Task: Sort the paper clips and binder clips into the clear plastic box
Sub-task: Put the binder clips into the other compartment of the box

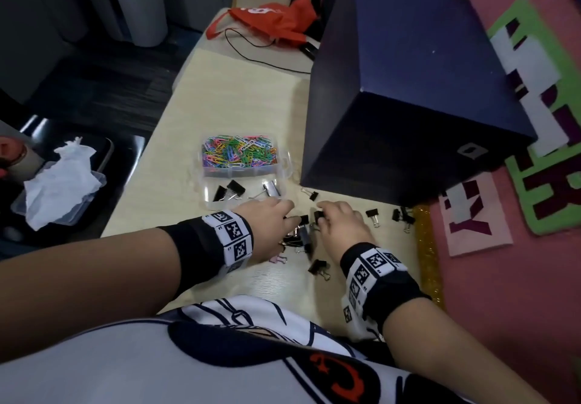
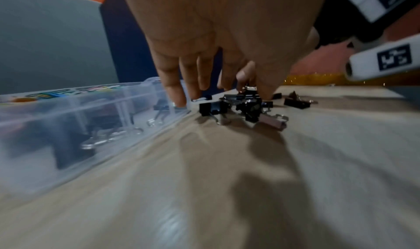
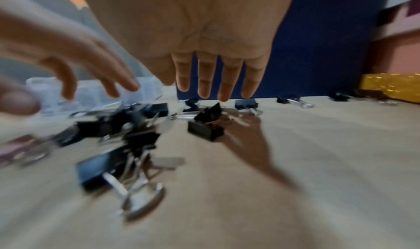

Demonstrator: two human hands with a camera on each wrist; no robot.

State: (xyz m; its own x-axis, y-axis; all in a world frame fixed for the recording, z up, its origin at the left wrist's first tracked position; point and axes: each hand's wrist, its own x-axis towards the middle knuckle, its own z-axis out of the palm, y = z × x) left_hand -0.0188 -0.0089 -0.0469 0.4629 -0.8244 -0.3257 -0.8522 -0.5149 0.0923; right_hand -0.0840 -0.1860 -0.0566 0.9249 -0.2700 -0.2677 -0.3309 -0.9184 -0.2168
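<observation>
On the table, one clear plastic box holds coloured paper clips in its far compartment and three binder clips in the near one. Perhaps five more form a pile between two hands. The right hand has straight fingers and holds nothing. The left hand touches the pile, and I cannot tell its grip.

Multicoloured paper clips, black binder clips, navy box

You're at an office or classroom counter: grey cabinets, dark carpet, pink felt board with cut-out letters.
</observation>
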